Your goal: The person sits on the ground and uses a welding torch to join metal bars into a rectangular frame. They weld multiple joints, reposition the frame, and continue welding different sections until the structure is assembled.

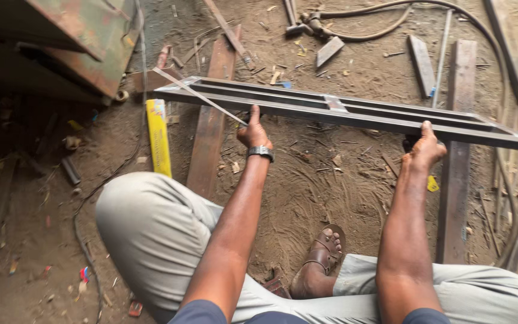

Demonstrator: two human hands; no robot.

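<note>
A long welded frame of dark steel bars (355, 111) lies across two flat steel plates above the dirt floor. My left hand (253, 133) grips the near bar of the frame near its middle; a wristwatch (261, 152) is on that wrist. My right hand (427, 147) grips the same near bar farther right. I sit low with my knees in light trousers (151, 228) spread apart, and a foot in a brown sandal (325, 252) rests on the ground between them.
A yellow box (158, 137) lies on the floor left of the frame. A rusty green metal cabinet (85, 42) stands at the top left. Hoses (391, 21), steel offcuts and flat bars (211, 126) lie scattered on the sandy ground.
</note>
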